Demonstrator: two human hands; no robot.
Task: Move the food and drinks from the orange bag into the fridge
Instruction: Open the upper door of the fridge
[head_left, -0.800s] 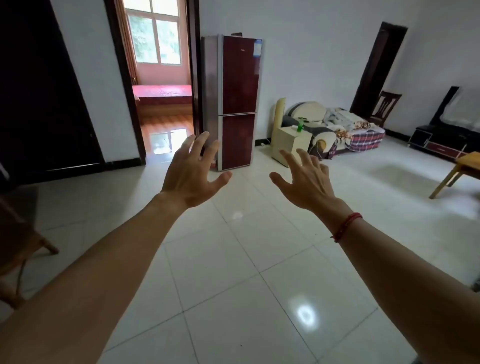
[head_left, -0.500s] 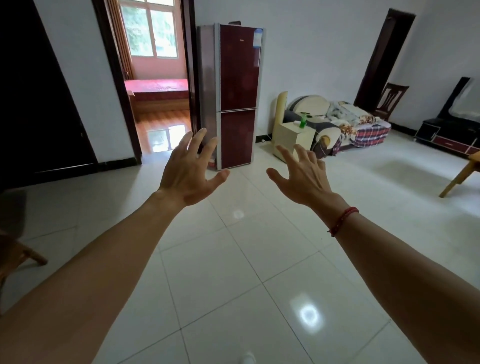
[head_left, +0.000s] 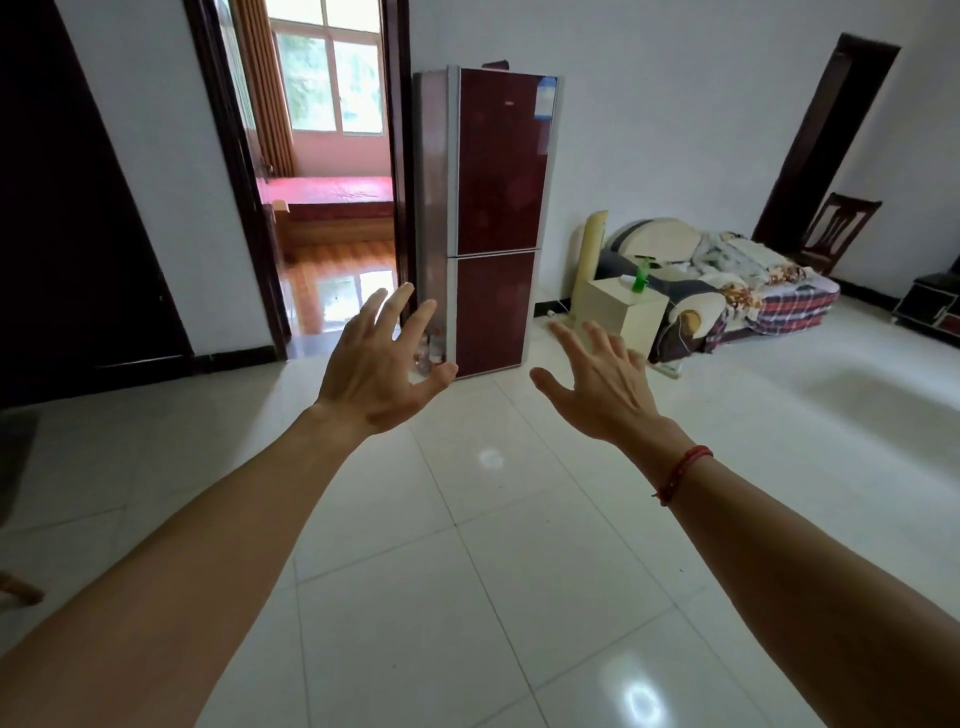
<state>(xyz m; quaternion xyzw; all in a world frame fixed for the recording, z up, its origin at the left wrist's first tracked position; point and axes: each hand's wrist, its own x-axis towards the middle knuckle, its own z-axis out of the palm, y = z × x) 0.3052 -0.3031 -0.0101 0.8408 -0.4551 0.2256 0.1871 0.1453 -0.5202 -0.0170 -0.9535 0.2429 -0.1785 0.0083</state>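
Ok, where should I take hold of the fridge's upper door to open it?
No handle stands out from the fridge's flat, shut upper door, so probably come from the front and hook the right hand behind its silver right edge, which has open wall beside it. Which edge is hinged cannot be told from here.

The glossy white tiled floor (head_left: 467, 597) carries the fridge (head_left: 491, 223) at 12 o'clock, upright against the wall. Clear bottles (head_left: 434, 349) stand just beside its left foot. At 1 o'clock sits a cream cabinet (head_left: 621, 314) with a power strip (head_left: 668, 369) near it. A low sofa (head_left: 727, 296) fills 2 o'clock, with a chair (head_left: 837, 234) beyond.
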